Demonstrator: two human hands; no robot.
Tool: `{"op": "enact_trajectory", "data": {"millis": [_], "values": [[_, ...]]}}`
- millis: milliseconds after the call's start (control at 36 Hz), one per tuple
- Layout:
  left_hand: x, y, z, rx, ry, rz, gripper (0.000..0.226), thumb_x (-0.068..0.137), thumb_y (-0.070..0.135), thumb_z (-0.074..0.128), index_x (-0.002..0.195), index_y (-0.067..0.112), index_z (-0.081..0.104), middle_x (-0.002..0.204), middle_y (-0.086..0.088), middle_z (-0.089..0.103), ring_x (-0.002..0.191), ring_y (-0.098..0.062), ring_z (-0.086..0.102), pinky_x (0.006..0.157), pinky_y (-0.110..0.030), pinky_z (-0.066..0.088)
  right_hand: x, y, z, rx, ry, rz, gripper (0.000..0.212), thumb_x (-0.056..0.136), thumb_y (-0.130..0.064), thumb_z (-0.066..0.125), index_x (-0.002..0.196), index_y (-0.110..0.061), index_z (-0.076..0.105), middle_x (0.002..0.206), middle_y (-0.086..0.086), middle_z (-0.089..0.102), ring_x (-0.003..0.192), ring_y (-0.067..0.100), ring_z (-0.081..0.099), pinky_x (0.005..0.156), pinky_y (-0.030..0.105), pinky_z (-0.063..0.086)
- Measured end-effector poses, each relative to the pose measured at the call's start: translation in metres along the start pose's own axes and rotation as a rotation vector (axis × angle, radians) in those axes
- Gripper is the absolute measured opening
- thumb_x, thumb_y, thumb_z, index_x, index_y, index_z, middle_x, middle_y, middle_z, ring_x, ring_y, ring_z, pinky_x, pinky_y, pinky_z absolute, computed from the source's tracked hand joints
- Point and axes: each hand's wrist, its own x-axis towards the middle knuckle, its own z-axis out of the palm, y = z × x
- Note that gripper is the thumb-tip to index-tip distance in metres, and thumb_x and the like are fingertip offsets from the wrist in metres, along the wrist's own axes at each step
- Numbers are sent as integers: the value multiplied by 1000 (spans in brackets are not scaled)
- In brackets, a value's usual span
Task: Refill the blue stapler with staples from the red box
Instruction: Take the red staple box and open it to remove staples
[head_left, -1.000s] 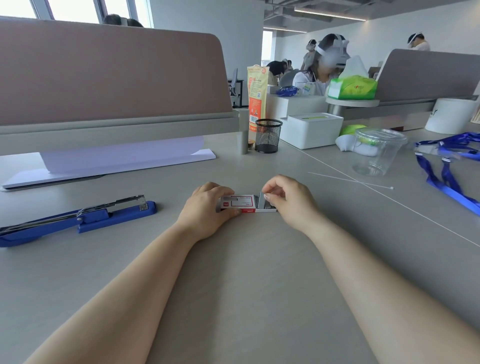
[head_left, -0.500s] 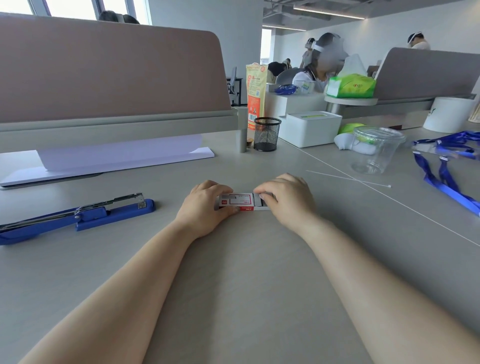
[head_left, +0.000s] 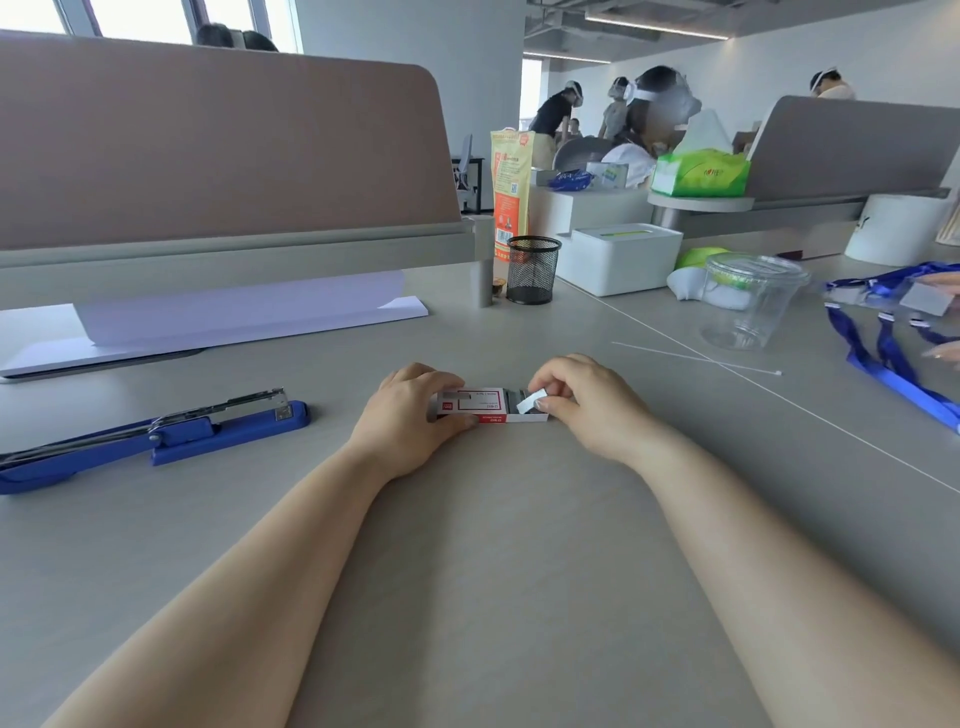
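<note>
The small red and white staple box (head_left: 480, 406) lies flat on the grey desk between my hands. My left hand (head_left: 410, 418) grips its left end. My right hand (head_left: 589, 397) pinches the white end flap at the right, where the inner tray sticks out and shows grey staples. The blue stapler (head_left: 156, 436) lies to the left on the desk, its top arm swung open so the metal staple channel is exposed. Neither hand touches the stapler.
A white paper stack (head_left: 218, 325) lies by the beige partition (head_left: 218, 145). A black mesh cup (head_left: 532, 269), white box (head_left: 621, 257) and clear plastic cup (head_left: 748, 301) stand far right. Blue lanyards (head_left: 893, 358) and another person's fingers are at the right edge.
My right hand first closed over the box's right end, then drew back to the right, pulling the inner tray out so the staples and the white flap show. The stapler stayed put.
</note>
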Motion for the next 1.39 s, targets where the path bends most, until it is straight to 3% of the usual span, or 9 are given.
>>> {"op": "enact_trajectory", "data": {"millis": [139, 333, 444, 583, 806, 1083, 1250, 1389], "values": [[0, 0, 0, 8, 1, -10, 45, 76, 44, 67, 116, 24, 60, 115, -4, 59, 111, -25, 51, 97, -35, 41, 2, 3, -1, 127, 120, 37, 8, 85, -14, 59, 89, -18, 64, 89, -1, 57, 73, 9, 50, 77, 30, 44], [-1, 0, -2, -2, -23, -44, 50, 77, 47, 64, 121, 25, 57, 121, -3, 58, 114, -24, 51, 100, -35, 41, -1, 7, 0, 373, 137, 244, 7, 89, -13, 53, 88, -18, 58, 91, 7, 68, 90, 27, 64, 87, 39, 49], [-2, 1, -5, -51, -4, -46, 41, 76, 36, 69, 114, 23, 62, 112, -4, 60, 101, -19, 57, 87, -25, 40, -1, 2, 2, 454, 122, 257, 6, 93, -10, 46, 93, -14, 50, 95, 13, 71, 88, 28, 69, 87, 39, 50], [-1, 5, -7, -58, -20, -57, 37, 76, 37, 70, 109, 24, 65, 109, -2, 60, 87, -11, 57, 80, -21, 38, 1, -2, 7, 431, 86, 225, 6, 93, -10, 43, 94, -13, 48, 86, 7, 70, 86, 25, 70, 91, 42, 52], [0, 9, -7, -55, -20, -74, 34, 73, 39, 72, 104, 26, 67, 106, -1, 61, 92, -15, 60, 85, -31, 48, 4, -12, 13, 485, 48, 207, 7, 93, -7, 43, 93, -12, 47, 89, 10, 70, 88, 28, 70, 93, 46, 51], [3, 10, 0, -65, 6, -96, 35, 70, 40, 73, 102, 27, 67, 102, -1, 61, 91, -19, 61, 86, -39, 51, 7, -17, 20, 566, 67, 198, 8, 93, -4, 42, 94, -10, 47, 100, 21, 68, 82, 28, 68, 86, 39, 54], [3, 11, 0, -42, 2, -79, 50, 69, 48, 72, 113, 27, 60, 111, 0, 59, 96, -18, 60, 89, -38, 50, 8, -9, 17, 440, 152, 170, 5, 90, -16, 51, 92, -19, 54, 99, 7, 67, 86, 25, 67, 81, 36, 49], [-12, 11, -14, -61, -7, -125, 60, 69, 49, 72, 121, 25, 55, 122, 0, 54, 101, -15, 58, 91, -34, 47, 1, -8, 16, 306, 271, 109, 8, 87, -20, 58, 92, -17, 63, 97, 1, 63, 87, 16, 57, 78, 27, 41]]}}
